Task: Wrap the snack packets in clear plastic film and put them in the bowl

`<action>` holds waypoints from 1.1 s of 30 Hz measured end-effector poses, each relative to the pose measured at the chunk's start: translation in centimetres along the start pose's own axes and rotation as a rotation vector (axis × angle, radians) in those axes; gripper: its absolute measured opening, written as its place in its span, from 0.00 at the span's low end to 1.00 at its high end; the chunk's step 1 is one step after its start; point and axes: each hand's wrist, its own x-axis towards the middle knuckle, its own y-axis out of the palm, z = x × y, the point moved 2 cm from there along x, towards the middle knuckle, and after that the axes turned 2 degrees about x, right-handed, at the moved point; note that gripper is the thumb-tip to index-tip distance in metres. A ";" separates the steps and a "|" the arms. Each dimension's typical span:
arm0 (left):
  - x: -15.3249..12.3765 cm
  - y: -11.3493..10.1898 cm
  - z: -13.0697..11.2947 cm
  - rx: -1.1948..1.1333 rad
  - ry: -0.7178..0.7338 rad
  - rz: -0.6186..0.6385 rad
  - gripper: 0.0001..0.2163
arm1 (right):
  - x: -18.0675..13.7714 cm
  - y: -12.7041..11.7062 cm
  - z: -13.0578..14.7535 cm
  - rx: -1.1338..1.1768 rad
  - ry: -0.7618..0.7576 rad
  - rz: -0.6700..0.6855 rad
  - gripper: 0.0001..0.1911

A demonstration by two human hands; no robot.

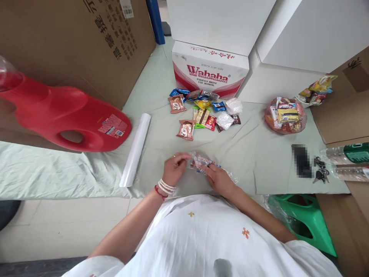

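Holding a film-covered bundle (201, 162), the right hand (221, 180) pinches closed; the left hand (174, 169) curls at its edge (grip unclear). Snack packets (202, 116) beyond lie unbundled.

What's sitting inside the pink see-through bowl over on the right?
Packaged snacks fill the pink bowl, with a yellow packet near the top of the heap. Packets underneath are mostly covered, so their number can't be told.

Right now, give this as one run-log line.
right hand: holding crinkled clear-plastic bundle | left hand: at its left edge | beyond: loose multicoloured wrapped snacks | left: white cylindrical roll | right: pinkish translucent bowl
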 end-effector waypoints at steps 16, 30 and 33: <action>2.3 -3.6 1.2 -0.077 -0.350 0.058 0.17 | 1.7 -1.9 0.7 0.044 0.101 0.143 0.29; 0.5 3.8 -5.7 -0.208 -0.318 0.185 0.14 | 1.3 -2.4 1.3 0.151 -0.042 0.091 0.16; 0.0 4.9 -6.0 0.009 -0.039 0.166 0.17 | -0.2 -3.5 1.2 0.287 -0.084 0.122 0.14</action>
